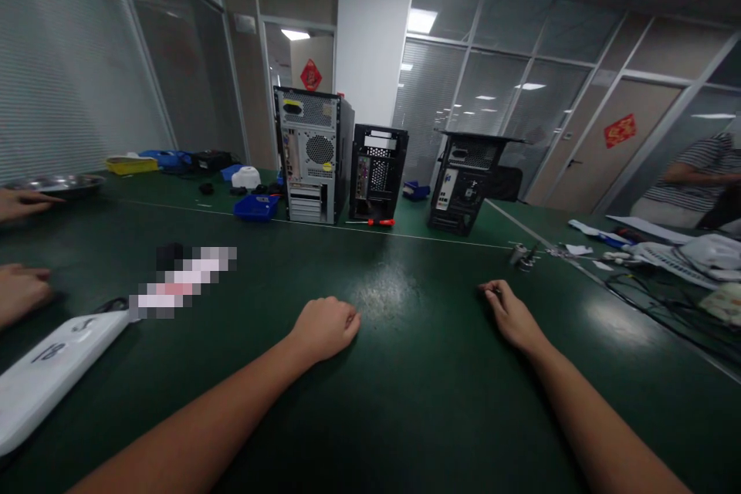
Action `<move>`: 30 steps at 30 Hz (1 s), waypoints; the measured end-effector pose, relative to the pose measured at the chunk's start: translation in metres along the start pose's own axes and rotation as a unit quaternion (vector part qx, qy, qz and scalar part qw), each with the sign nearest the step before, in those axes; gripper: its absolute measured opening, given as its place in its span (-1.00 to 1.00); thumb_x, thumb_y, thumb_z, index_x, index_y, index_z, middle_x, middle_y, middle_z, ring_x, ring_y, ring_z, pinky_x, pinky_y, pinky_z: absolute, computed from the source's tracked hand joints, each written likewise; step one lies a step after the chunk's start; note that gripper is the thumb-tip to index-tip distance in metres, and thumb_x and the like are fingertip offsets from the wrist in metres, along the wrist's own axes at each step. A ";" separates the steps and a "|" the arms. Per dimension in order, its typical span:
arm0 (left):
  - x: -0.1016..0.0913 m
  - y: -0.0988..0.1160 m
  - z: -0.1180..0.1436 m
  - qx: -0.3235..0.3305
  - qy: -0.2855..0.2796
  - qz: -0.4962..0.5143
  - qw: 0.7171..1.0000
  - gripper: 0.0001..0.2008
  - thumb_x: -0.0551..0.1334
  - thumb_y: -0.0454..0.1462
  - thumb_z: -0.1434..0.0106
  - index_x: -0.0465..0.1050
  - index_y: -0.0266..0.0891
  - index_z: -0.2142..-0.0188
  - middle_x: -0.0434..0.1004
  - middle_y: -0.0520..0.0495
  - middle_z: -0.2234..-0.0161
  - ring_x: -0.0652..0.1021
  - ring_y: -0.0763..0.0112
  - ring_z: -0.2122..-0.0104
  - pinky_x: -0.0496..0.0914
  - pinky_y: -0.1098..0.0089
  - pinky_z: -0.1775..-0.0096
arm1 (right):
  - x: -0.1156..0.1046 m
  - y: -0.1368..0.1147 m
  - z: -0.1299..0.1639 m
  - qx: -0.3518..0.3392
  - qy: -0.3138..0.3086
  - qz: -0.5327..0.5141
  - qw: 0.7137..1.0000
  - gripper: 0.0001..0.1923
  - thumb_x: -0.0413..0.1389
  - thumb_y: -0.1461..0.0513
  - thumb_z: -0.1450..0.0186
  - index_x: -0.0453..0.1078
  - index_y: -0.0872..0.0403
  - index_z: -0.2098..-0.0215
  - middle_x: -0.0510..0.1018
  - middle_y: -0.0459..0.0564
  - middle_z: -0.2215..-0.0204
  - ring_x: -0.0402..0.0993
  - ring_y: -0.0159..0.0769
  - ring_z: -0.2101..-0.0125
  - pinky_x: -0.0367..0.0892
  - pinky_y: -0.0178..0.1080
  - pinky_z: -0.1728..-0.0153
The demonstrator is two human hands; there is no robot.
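My left hand (325, 330) rests on the green tabletop (405, 409), curled into a loose fist with nothing showing in it. Farther right, my right hand (509, 315) lies on the same surface, its fingers bent and pressed together; I see no object in them. Nearest to it is a small group of metal parts (522, 255). Beyond both hands stand a grey computer tower (316, 162), a black computer case (379, 170) and another dark case (463, 181), all upright. A red-handled screwdriver (379, 222) lies before the middle case.
A white power strip or box (55, 370) lies at the left, near another person's hands (23, 293). Blue trays (256, 207), a yellow tray (132, 165) and a metal bowl (58, 184) sit at the back left. Cables (654, 309) spread at the right; a person in stripes (688, 177) stands beyond.
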State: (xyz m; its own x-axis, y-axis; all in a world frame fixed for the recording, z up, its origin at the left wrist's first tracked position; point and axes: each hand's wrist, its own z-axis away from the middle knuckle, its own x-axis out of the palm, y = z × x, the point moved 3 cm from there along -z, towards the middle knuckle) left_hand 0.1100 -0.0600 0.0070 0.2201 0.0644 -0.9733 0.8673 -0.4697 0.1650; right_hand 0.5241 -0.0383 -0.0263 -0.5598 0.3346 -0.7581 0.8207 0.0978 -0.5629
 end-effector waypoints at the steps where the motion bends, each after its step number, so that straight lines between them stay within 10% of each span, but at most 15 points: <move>1: 0.000 0.000 0.000 0.002 0.003 0.000 1.000 -0.51 -0.03 -0.06 -0.37 0.48 -0.23 0.52 0.49 -0.12 0.53 0.49 0.29 0.52 0.28 0.34 0.40 | -0.001 0.002 -0.001 0.005 0.007 0.005 1.000 -0.70 -0.07 0.04 -0.34 0.31 -0.01 0.07 0.54 0.06 0.07 0.49 -0.20 0.13 0.34 -0.16 0.12; 13: 0.000 0.002 0.002 0.001 -0.003 -0.017 1.000 -0.55 -0.01 -0.07 -0.35 0.48 -0.22 0.51 0.52 -0.14 0.50 0.53 0.25 0.46 0.31 0.32 0.37 | -0.035 -0.012 0.009 -0.004 0.128 0.110 0.986 -0.62 -0.01 0.00 -0.29 0.49 0.03 0.12 0.56 0.07 0.09 0.45 -0.15 0.08 0.29 -0.10 0.02; 30: -0.002 0.001 0.005 0.037 -0.008 -0.010 0.999 -0.57 -0.02 -0.08 -0.36 0.45 -0.21 0.49 0.51 -0.11 0.50 0.49 0.29 0.51 0.29 0.32 0.41 | -0.050 -0.007 0.018 0.024 0.103 0.066 0.992 -0.57 0.06 -0.03 -0.26 0.53 0.01 0.07 0.62 0.05 0.13 0.54 -0.13 0.15 0.37 -0.09 0.08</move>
State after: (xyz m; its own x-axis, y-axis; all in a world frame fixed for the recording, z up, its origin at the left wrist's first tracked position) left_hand 0.1084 -0.0647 0.0088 0.1944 0.0601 -0.9791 0.8360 -0.5322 0.1334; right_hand 0.5443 -0.0721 0.0092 -0.4084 0.5267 -0.7455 0.8760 -0.0034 -0.4822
